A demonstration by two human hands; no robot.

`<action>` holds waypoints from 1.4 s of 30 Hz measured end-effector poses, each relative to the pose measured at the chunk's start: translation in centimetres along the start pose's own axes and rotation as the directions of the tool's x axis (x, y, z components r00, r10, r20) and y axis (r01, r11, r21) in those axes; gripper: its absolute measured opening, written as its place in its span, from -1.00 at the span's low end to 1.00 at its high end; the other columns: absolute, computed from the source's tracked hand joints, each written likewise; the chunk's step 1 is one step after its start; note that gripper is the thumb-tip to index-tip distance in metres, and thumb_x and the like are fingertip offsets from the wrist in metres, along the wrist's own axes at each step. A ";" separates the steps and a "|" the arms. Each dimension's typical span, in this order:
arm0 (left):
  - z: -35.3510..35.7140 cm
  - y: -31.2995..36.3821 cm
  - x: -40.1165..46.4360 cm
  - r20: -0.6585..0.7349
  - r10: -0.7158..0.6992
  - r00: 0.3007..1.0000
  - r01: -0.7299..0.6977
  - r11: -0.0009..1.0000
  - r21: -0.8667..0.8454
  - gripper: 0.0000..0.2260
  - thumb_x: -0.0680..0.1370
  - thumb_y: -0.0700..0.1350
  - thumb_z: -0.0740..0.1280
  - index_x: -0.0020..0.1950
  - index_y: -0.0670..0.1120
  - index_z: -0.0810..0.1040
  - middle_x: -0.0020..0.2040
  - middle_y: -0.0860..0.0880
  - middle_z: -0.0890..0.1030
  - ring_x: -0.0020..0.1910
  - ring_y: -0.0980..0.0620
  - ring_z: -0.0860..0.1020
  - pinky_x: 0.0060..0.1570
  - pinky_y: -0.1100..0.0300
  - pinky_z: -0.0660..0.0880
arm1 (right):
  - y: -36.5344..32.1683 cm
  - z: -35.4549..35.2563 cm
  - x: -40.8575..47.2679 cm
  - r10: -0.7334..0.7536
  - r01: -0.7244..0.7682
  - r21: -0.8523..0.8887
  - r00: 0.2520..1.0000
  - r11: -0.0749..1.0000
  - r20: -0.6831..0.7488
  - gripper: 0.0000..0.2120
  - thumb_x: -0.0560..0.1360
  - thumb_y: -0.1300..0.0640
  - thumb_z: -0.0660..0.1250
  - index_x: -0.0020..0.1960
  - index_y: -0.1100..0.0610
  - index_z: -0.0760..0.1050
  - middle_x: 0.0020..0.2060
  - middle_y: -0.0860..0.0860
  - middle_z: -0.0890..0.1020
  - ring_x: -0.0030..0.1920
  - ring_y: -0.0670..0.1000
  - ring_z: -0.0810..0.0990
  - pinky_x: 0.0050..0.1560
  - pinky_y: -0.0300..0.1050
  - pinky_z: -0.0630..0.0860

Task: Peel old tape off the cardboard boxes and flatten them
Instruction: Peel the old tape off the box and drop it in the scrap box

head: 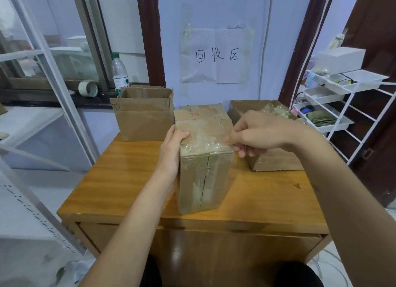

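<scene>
While the taped cardboard box (204,168) stands on end near the middle of the wooden desk (120,179), both hands work its top edge. Left hand (173,146) grips the box's upper left corner, thumb curled over the top face, fingers hidden behind the left side. Right hand (257,132) is at the upper right corner, thumb and forefinger pinching the edge of the clear tape (203,142) that wraps over the top front edge; other fingers loosely curled below, just beside the box. Tape looks wrinkled and glossy, still stuck across the top and down the front seam. Second closed box marked "T9" (199,113) sits right behind, touching or nearly so, cannot tell. Open empty box (142,119) at desk's back left, flaps up. Open box (270,136) at back right, partly hidden by right hand, holds crumpled clear tape (276,111). Window ledge behind left: plastic bottle (120,72) with green cap and a tape roll (87,89). Paper sign (216,55) with handwritten characters taped to wall. White wire rack (342,106) with trays at right.
</scene>
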State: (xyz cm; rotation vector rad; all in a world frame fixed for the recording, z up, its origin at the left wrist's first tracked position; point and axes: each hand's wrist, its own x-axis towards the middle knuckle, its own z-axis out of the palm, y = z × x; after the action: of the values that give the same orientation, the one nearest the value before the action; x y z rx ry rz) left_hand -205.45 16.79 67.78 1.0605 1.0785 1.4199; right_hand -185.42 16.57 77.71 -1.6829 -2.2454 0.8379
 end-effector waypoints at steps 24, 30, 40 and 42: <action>-0.1 -0.1 -0.1 -0.025 -0.021 0.999 0.020 0.999 -0.025 -0.81 0.66 -0.01 0.24 0.19 0.01 0.60 -0.03 0.07 0.73 -0.16 0.18 0.68 -0.26 0.32 0.54 | 4.5 9.1 -1.4 0.260 0.314 0.799 0.830 0.512 -0.493 -0.68 0.73 0.04 0.20 -0.09 0.16 0.60 -0.20 0.06 0.69 -0.14 0.09 0.67 -0.06 0.00 0.66; 0.1 -0.1 -0.1 -0.028 -0.035 0.999 0.035 0.999 -0.027 -0.80 0.65 0.02 0.25 0.19 0.03 0.61 0.00 0.06 0.73 -0.09 0.12 0.68 -0.12 0.18 0.52 | 5.9 8.5 -1.2 -0.133 0.449 0.516 0.833 0.730 -0.537 -0.68 0.60 0.37 0.36 0.25 0.07 0.65 0.13 -0.09 0.73 0.19 -0.10 0.67 0.20 -0.24 0.57; 0.1 -0.4 0.1 -0.013 -0.056 0.998 0.056 0.998 -0.034 -0.77 0.64 0.00 0.28 0.20 -0.04 0.62 0.14 -0.10 0.73 0.01 -0.02 0.67 0.04 0.06 0.55 | 7.1 9.7 -1.3 -0.165 0.492 0.229 0.634 0.840 -0.755 -0.89 0.55 0.28 0.48 0.01 0.12 0.74 -0.17 -0.13 0.74 -0.20 -0.14 0.63 -0.16 -0.35 0.46; 0.0 -0.4 0.2 -0.009 -0.051 0.999 0.051 0.998 -0.025 -0.79 0.64 0.01 0.27 0.18 -0.03 0.62 0.12 -0.07 0.73 0.00 0.00 0.67 0.03 0.07 0.55 | 7.2 9.9 -1.7 -0.193 0.487 0.145 0.577 0.861 -0.793 -0.86 0.54 0.28 0.49 0.01 0.06 0.73 -0.16 -0.15 0.74 -0.18 -0.07 0.66 -0.17 -0.26 0.52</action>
State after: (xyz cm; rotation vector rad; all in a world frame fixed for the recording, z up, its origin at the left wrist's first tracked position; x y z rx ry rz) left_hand -205.39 17.01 67.43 1.0032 1.0850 1.3955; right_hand -183.91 13.25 65.91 -1.0533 -1.6000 0.2905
